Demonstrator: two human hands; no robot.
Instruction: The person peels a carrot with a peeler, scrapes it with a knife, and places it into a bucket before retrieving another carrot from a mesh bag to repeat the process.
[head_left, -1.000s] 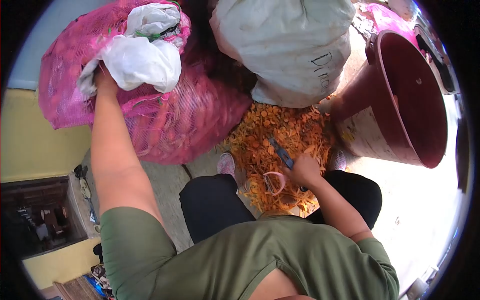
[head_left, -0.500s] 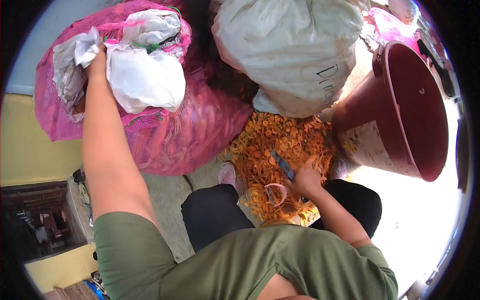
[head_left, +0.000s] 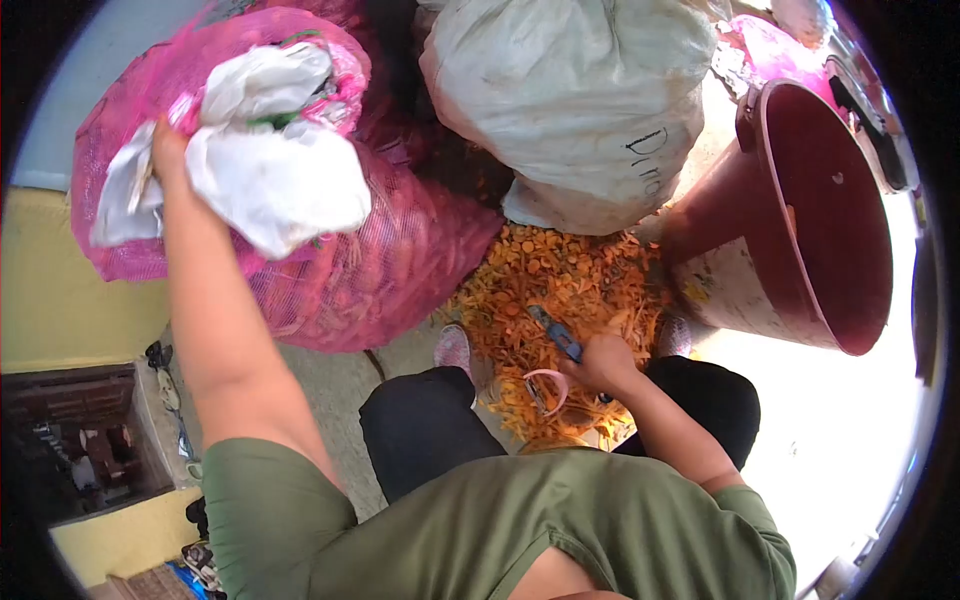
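My left hand [head_left: 169, 152] reaches far out to the top of a pink mesh sack [head_left: 385, 255] filled with long orange pieces. It sits between white sheeting [head_left: 280, 185] and a smaller white flap [head_left: 130, 195], touching them. The fingers are partly hidden and blurred, so their grip does not show. Close to my knees, my right hand [head_left: 605, 362] is closed around a blue-grey bladed tool [head_left: 555, 333], its blade pointing up and left. Under it spreads a heap of orange peelings and slices [head_left: 520, 265]. A pink curved item [head_left: 548, 390] lies near this hand.
A large whitish sack [head_left: 570, 110] with black writing stands ahead. To the right, a dark red bucket [head_left: 715, 265] leans with its mouth facing right. A pink bag [head_left: 765, 50] lies behind it. My shoes flank the heap, and a yellow wall [head_left: 80, 280] runs along the left.
My left hand has moved slightly down and left, and the white sheeting has shifted and spread with it. The right hand has barely moved and keeps the tool.
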